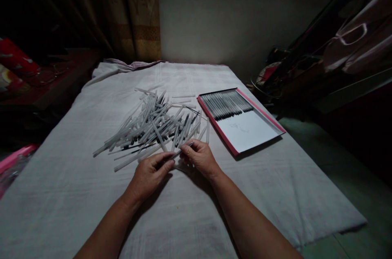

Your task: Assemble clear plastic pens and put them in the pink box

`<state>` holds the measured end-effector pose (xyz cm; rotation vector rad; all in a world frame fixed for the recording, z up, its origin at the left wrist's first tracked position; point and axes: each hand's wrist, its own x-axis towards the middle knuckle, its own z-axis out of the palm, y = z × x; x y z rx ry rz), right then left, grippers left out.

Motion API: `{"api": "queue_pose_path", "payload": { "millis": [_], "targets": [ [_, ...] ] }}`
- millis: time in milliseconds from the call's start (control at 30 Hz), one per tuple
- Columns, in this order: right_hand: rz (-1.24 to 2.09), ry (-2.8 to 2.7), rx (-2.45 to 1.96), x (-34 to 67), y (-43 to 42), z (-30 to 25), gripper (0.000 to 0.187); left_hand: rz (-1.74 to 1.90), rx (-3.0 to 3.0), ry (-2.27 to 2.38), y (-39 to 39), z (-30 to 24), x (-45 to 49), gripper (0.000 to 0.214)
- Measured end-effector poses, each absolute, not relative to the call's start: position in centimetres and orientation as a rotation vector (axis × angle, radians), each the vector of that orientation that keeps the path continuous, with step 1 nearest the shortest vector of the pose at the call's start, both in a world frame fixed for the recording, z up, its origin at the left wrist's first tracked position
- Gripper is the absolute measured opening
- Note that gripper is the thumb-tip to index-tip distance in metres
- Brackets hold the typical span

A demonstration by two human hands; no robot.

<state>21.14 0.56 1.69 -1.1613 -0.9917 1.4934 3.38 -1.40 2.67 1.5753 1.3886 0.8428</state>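
Note:
Between my two hands is a thin pen, tilted up to the right. My left hand pinches its lower end with thumb and fingers. At the upper end, my right hand grips it with closed fingertips. Just beyond my hands lies a loose pile of clear plastic tubes and dark pen parts, jumbled in many directions. To the right, a shallow box with red sides holds a row of pens side by side in its far half. White bottom with faint marks shows in its near half.
A pale cloth covers the table. A patterned curtain hangs behind on the left, beside a bare wall. Dark furniture with a red item stands left; a pink container is below the left edge.

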Motion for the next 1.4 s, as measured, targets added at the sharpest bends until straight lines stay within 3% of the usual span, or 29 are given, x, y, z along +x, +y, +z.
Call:
{"api": "queue_pose_path", "payload": {
  "millis": [167,300,400,567,1000,1233,1400],
  "targets": [
    [1.332,-1.195,-1.255,22.2,1.8,2.1,0.041,0.888,1.537,1.449,-1.4,1.7,3.0,0.037],
    [0.619,-1.669,-1.605,24.3,4.1,3.5,0.024,0.946,1.466,1.506,-1.1,1.1,2.5,0.040],
    [0.262,-2.017,-1.904,24.9,5.7,4.7,0.025,0.946,1.546,1.602,-0.9,1.5,2.2,0.038],
    [0.141,-2.289,-2.143,24.0,7.1,5.9,0.032,0.913,1.674,1.746,-0.9,2.5,2.2,0.039],
    [0.198,-2.176,-2.117,23.9,7.1,6.3,0.027,0.749,1.822,1.806,-0.9,2.4,1.8,0.041],
    [1.158,-1.294,-1.323,24.7,2.7,2.6,0.027,0.833,2.007,1.523,-1.4,1.5,2.5,0.033],
    [1.373,-1.051,-1.214,24.4,1.1,0.9,0.038,0.858,2.119,1.444,-1.6,1.2,2.8,0.030]
  ]
}}
